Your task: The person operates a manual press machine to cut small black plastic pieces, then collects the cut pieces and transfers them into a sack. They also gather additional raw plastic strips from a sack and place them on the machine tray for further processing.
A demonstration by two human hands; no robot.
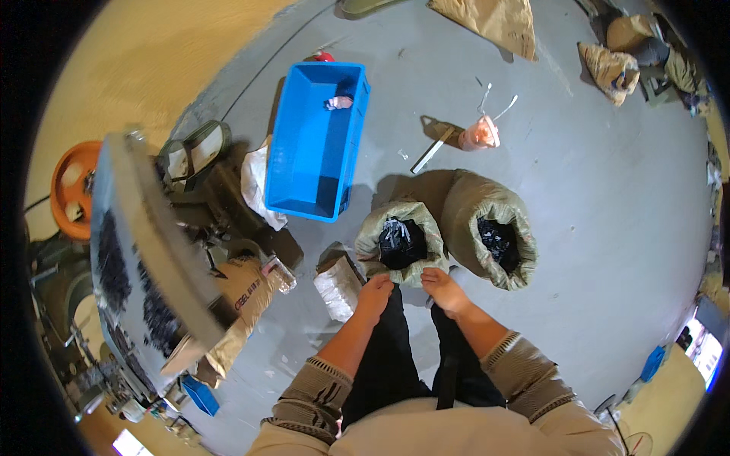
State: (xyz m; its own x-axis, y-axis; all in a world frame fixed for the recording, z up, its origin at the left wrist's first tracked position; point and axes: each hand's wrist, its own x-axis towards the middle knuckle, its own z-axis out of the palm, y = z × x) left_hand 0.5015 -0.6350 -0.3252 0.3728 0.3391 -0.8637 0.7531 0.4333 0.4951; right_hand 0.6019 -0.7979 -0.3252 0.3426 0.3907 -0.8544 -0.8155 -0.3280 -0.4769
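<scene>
A greenish woven sack [367, 242] stands on the floor right before me, its rim rolled outward. Inside it lies black material [411, 242] with a few pale strips on top. My left hand [375, 296] grips the near left part of the rim. At the near right part, my right hand [442, 291] is closed on the same rim. Just right of this sack a second, larger woven sack [475, 199] leans against or close to it, its mouth wide and black pieces [498, 245] showing inside.
A blue plastic crate [308, 163] with a small pinkish bundle lies ahead left. Beyond the sacks are a hammer-like tool [431, 150] and a pinkish container [480, 134]. A white wrapped bundle [338, 289] sits by my left hand. Machinery with a metal-edged bin [163, 251] stands left.
</scene>
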